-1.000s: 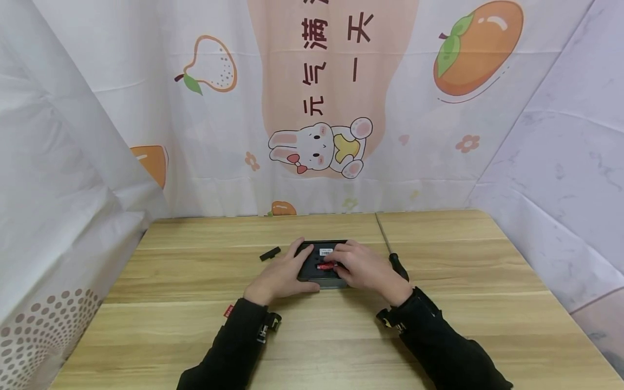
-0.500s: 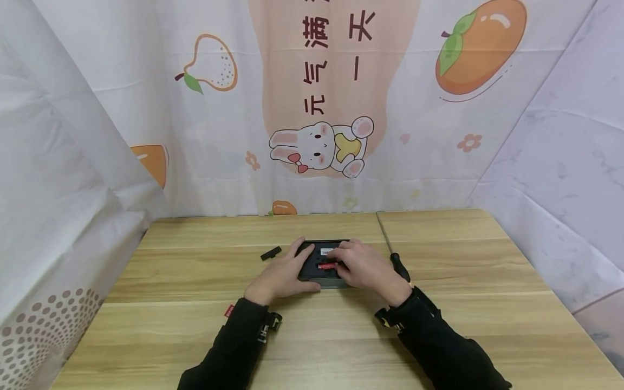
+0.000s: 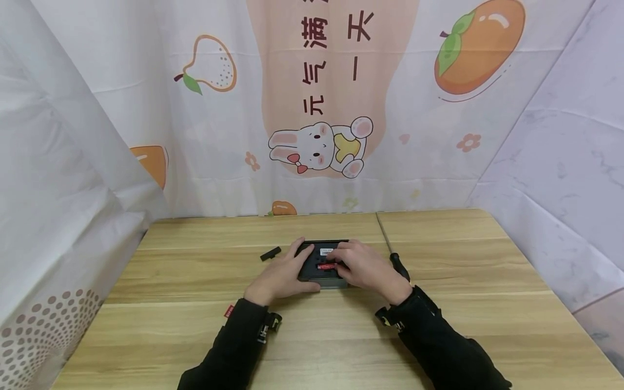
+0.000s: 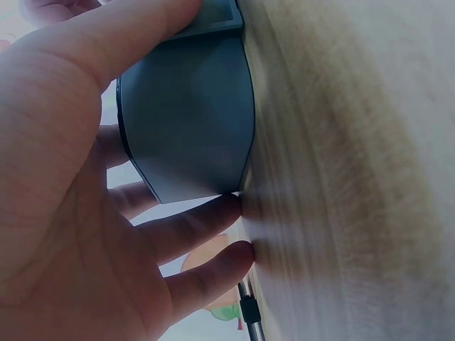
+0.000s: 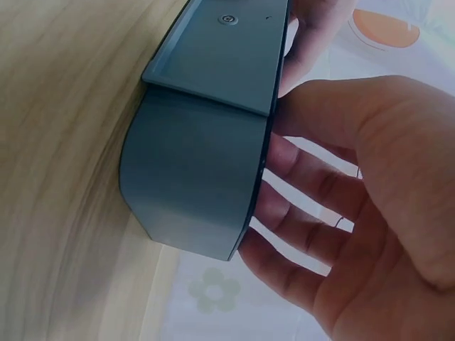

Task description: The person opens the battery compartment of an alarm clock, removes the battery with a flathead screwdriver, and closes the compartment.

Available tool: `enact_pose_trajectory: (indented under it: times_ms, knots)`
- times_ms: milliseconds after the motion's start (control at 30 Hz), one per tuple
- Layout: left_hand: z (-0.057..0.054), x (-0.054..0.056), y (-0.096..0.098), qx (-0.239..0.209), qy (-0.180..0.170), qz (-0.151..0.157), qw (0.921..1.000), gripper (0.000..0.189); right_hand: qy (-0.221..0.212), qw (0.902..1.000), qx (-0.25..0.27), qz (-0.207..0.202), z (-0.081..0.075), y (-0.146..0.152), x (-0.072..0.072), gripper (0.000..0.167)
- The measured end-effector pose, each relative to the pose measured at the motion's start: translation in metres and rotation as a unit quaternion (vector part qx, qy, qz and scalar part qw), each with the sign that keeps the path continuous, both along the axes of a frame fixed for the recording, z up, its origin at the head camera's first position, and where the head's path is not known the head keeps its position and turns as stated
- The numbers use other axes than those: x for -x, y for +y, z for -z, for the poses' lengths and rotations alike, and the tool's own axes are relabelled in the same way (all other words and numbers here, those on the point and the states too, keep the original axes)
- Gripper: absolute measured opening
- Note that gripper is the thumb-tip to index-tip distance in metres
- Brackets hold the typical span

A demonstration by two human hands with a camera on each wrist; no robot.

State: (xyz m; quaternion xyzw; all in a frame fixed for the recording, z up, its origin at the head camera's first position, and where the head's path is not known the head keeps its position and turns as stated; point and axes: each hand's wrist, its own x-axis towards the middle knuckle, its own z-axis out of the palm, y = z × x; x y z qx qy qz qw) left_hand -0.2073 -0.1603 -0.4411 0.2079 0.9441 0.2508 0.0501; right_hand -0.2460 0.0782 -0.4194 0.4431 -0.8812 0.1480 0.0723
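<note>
A dark, box-shaped device (image 3: 308,272) lies on the wooden table with its black underside up, showing a white label (image 3: 326,252). A red battery (image 3: 325,266) sits at a slot in that underside. My left hand (image 3: 281,275) grips the device's left end, thumb along the near side and fingers over the far edge. Over the right half is my right hand (image 3: 366,269), its thumb and fingertips pinching the battery's right end. The left wrist view shows one grey end wall (image 4: 188,121); in the right wrist view a round button (image 5: 227,20) marks the side face.
To the left of the device lies a small black cover-like piece (image 3: 270,253). A screwdriver (image 3: 398,265) with a black handle rests right of my right hand, its shaft pointing to the back edge. A printed curtain (image 3: 219,135) hangs right behind the table (image 3: 195,271).
Both hands stay at the device. The right fingers have shifted very slightly at the battery; the device, black piece and screwdriver lie as before.
</note>
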Motion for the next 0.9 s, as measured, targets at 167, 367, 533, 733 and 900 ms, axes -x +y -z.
enact_pose_trajectory:
  times_ms: [167, 367, 533, 733, 900]
  knots:
    - [-0.0004, -0.0005, -0.0002, 0.002, 0.005, 0.003, 1.0, 0.094, -0.01, 0.9999, -0.005, -0.004, 0.0003, 0.0013, 0.0018, 0.022]
    - [-0.0002, -0.0006, -0.0008, 0.005, 0.006, 0.004, 1.0, 0.093, 0.002, 0.9998, -0.003, -0.017, 0.0002, 0.0017, 0.003, 0.025]
    - [-0.0006, -0.001, -0.0008, 0.002, 0.004, 0.004, 1.0, 0.093, 0.005, 0.9997, 0.002, -0.024, 0.0009, 0.0022, 0.0041, 0.025]
    - [-0.0013, -0.0013, -0.0004, -0.002, 0.003, 0.005, 1.0, 0.093, 0.01, 0.9997, 0.0, -0.024, 0.0015, 0.0026, 0.0048, 0.027]
    - [-0.0013, -0.0013, -0.0002, -0.002, 0.002, 0.004, 1.0, 0.094, 0.003, 0.9997, 0.007, -0.023, 0.0006, 0.0027, 0.005, 0.028]
